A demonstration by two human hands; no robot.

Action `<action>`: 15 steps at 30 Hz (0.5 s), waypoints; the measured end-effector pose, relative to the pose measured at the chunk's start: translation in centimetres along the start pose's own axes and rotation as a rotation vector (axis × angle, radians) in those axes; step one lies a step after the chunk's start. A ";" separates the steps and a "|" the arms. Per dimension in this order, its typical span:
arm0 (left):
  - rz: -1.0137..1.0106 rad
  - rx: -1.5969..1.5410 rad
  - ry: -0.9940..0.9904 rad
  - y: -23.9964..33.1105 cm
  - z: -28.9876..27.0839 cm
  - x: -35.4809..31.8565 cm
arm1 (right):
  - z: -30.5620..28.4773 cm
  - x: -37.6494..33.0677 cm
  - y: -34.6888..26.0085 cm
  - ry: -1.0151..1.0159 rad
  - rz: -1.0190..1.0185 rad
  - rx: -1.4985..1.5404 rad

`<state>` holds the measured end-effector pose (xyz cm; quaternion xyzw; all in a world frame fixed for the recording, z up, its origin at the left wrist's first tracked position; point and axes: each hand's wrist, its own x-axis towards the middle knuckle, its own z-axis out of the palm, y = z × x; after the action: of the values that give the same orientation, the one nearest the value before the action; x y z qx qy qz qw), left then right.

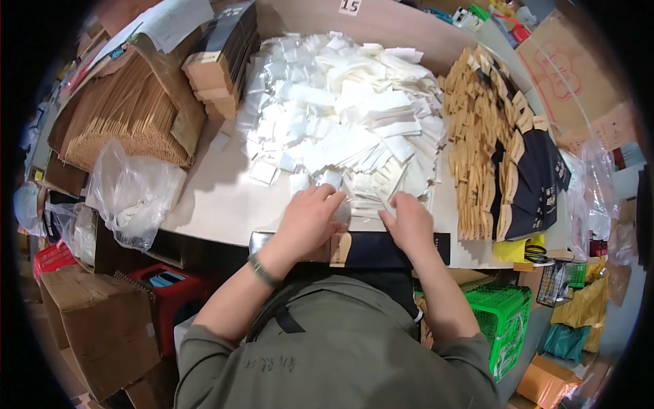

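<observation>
At the near edge of the table, my left hand (308, 219) has its fingers bent inward beside a clear, shiny packet (343, 213). What lies under those fingers is partly hidden. My right hand (411, 223) pinches a thin white strip (385, 200) between thumb and fingers, over the front of the pile. Below both wrists lie dark navy flat sleeves (381, 251) with a tan end, along the table edge. Ahead spreads a large heap of white and clear small packets (354, 102).
Tan and navy sleeves (480, 150) stand packed at the right. On the left are an open carton of brown card pieces (122, 109), stacked dark sleeves (221, 61) and a clear plastic bag (129, 198). A green crate (501, 327) and cardboard box (102, 327) flank me below.
</observation>
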<state>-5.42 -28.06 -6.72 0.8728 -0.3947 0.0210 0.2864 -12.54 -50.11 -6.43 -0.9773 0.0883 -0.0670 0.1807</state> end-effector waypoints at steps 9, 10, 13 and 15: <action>-0.162 -0.046 0.058 -2.5 1.3 1.6 | 0.1 1.1 0.6 0.011 -0.106 0.160; -0.284 -0.108 0.039 -2.3 0.6 1.4 | -0.1 2.1 0.2 0.013 -0.116 0.169; -0.299 -0.145 0.059 -2.3 -0.3 0.7 | -1.7 6.6 -1.4 0.038 -0.477 0.120; -0.288 -0.155 0.200 -2.1 -1.1 0.2 | -2.0 10.5 -2.7 0.046 -0.616 0.015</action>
<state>-3.61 -26.54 -6.73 0.8892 -0.2359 0.0359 0.3904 -2.25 -50.36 -2.59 -0.9549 -0.2086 -0.1414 0.1570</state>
